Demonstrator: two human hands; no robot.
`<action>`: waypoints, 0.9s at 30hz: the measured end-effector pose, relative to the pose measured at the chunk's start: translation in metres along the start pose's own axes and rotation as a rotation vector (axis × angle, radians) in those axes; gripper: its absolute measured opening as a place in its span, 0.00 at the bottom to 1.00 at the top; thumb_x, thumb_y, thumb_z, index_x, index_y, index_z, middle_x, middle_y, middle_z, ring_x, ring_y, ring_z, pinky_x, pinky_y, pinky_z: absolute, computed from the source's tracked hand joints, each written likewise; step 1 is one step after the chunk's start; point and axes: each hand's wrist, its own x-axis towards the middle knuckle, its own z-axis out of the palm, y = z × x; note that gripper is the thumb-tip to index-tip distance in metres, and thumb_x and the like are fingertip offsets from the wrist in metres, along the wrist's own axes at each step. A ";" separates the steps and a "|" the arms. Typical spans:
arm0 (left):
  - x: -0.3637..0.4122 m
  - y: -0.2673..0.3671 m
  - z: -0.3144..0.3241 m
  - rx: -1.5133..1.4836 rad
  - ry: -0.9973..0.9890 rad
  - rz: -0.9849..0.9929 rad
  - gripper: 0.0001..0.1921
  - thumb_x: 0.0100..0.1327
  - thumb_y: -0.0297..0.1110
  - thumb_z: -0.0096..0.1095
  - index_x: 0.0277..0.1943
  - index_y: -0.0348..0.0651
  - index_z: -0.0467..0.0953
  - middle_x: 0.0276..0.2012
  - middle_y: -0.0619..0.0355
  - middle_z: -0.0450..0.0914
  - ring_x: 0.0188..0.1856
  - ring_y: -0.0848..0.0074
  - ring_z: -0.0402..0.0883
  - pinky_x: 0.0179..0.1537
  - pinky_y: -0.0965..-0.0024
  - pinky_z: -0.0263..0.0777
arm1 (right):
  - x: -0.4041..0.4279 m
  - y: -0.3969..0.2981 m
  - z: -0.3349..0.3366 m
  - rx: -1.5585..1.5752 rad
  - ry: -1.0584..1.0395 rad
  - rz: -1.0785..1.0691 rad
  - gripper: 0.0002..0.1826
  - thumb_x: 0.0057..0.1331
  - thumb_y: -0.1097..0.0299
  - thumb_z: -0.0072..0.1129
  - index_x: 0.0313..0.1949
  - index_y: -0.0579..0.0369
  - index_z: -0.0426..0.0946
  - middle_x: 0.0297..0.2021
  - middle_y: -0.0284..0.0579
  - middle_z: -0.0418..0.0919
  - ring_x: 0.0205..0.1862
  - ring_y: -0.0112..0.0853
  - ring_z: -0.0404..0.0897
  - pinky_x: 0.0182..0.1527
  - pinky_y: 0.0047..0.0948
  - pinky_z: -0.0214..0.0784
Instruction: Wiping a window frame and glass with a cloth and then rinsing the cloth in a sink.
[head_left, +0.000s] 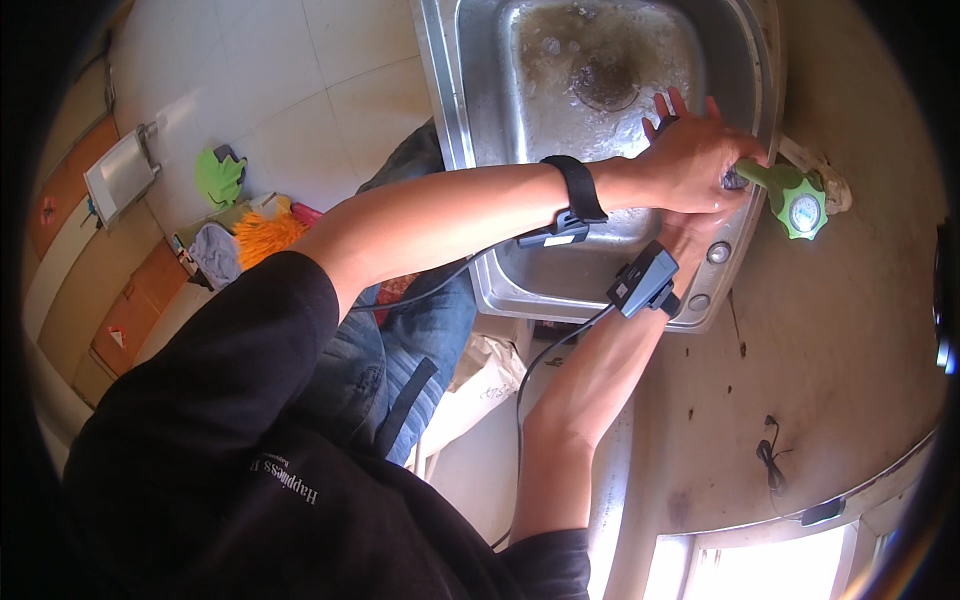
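My left hand (691, 166) lies across my right hand (697, 219) over the right side of a stainless steel sink (487, 142). Several spread fingertips, apparently of my right hand, show beyond my left hand. A dark piece sits by those fingers. The left fingers are partly hidden, close to the dark nozzle of a green tap (769, 178). The tap ends in a scalloped green knob with a round clear face (805, 212). Wet skin shines at the right palm. Water covers the brownish sink bottom around the drain (606, 81). Each wrist bears a strapped, cabled device.
Two round metal caps (718, 253) sit in the sink's rim. A paper bag (487, 360) stands beside my legs. An orange fluffy duster (266, 234), a grey cloth (215, 255) and a green leaf-shaped item (220, 177) lie at left. A black cable (770, 465) is at lower right.
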 end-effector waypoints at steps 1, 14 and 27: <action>0.002 0.003 0.000 0.109 0.047 0.009 0.14 0.47 0.34 0.65 0.40 0.52 0.76 0.31 0.55 0.80 0.36 0.60 0.80 0.47 0.60 0.68 | 0.002 -0.001 0.002 -0.039 0.004 -0.011 0.21 0.65 0.60 0.41 0.50 0.62 0.69 0.49 0.51 0.73 0.52 0.38 0.72 0.55 0.40 0.63; 0.015 -0.019 -0.013 0.197 0.102 0.158 0.06 0.53 0.27 0.61 0.35 0.44 0.73 0.29 0.55 0.75 0.34 0.59 0.77 0.32 0.60 0.72 | 0.015 0.012 0.016 -0.517 0.035 -0.238 0.23 0.66 0.57 0.44 0.51 0.64 0.66 0.45 0.55 0.74 0.45 0.41 0.75 0.44 0.39 0.67; -0.031 -0.036 -0.019 -0.024 -0.011 -0.341 0.09 0.64 0.37 0.51 0.37 0.39 0.71 0.23 0.47 0.76 0.29 0.54 0.78 0.28 0.57 0.68 | -0.015 0.055 -0.001 -1.593 0.084 -0.764 0.23 0.67 0.55 0.46 0.42 0.69 0.67 0.29 0.59 0.77 0.25 0.44 0.77 0.25 0.40 0.64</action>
